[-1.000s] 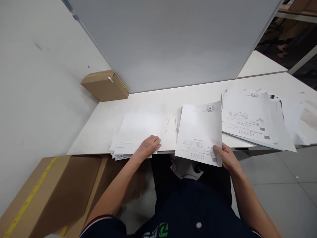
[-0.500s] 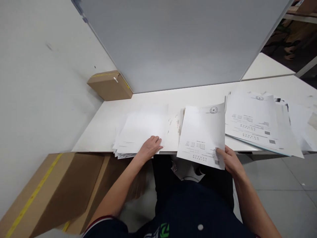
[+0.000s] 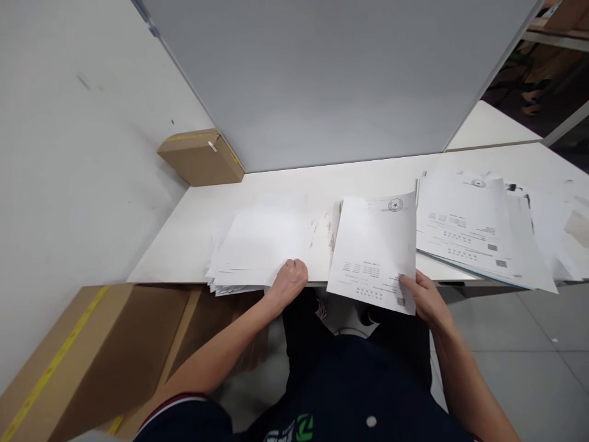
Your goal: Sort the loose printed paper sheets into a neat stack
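On the left of the white table lies a stack of white paper (image 3: 257,236), its top mostly blank and its front edges uneven. My left hand (image 3: 289,283) is closed at the near right corner of this stack, fingers curled over the sheet's edge; the fingertips are partly hidden. A printed sheet (image 3: 372,245) with a round star stamp and a small square code is held by its lower right edge in my right hand (image 3: 427,298), thumb on top. The sheet's near end sticks out past the table edge.
Further right lie overlapping printed papers (image 3: 464,215), some overhanging the front edge. A cardboard box (image 3: 202,159) stands at the back left of the table (image 3: 317,178). A large box with yellow tape (image 3: 105,344) is on the lower left. A grey panel (image 3: 331,80) rises behind.
My left hand has shifted slightly right and toward me, and its fingers have curled from lying on the stack to closing at its corner. My right hand keeps holding the printed sheet.
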`<state>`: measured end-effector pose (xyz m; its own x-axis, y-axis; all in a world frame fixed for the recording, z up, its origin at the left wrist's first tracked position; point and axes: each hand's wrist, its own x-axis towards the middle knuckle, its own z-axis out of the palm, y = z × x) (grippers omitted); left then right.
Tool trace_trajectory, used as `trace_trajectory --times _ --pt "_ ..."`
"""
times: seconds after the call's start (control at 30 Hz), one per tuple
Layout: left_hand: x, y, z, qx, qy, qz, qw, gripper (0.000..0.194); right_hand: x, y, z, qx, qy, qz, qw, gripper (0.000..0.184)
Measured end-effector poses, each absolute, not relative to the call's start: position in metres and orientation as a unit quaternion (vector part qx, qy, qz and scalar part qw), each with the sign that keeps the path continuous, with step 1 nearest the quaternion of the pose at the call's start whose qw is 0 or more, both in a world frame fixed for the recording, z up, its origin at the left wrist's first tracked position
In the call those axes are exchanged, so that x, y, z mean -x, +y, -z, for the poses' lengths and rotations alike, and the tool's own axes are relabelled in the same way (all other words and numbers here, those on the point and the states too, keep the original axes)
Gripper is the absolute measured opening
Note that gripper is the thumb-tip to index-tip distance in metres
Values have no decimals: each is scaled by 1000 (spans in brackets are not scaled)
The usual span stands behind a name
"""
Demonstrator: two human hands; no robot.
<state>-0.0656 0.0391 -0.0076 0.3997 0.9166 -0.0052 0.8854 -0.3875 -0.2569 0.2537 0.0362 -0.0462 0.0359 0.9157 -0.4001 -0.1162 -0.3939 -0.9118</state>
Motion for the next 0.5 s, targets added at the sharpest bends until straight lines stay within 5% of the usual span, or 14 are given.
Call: trace_trajectory --times 0.13,0.3,0.5 --pt "78 44 10 820 -568 58 44 21 -252 36 43 580 -344 -601 429 37" --pt "99 46 0 638 -690 301 -161 20 -251 36 41 583 -342 -607 418 38" --pt "108 47 -7 491 -689 429 -317 19 -254 36 44 579 -341 -613 415 41"
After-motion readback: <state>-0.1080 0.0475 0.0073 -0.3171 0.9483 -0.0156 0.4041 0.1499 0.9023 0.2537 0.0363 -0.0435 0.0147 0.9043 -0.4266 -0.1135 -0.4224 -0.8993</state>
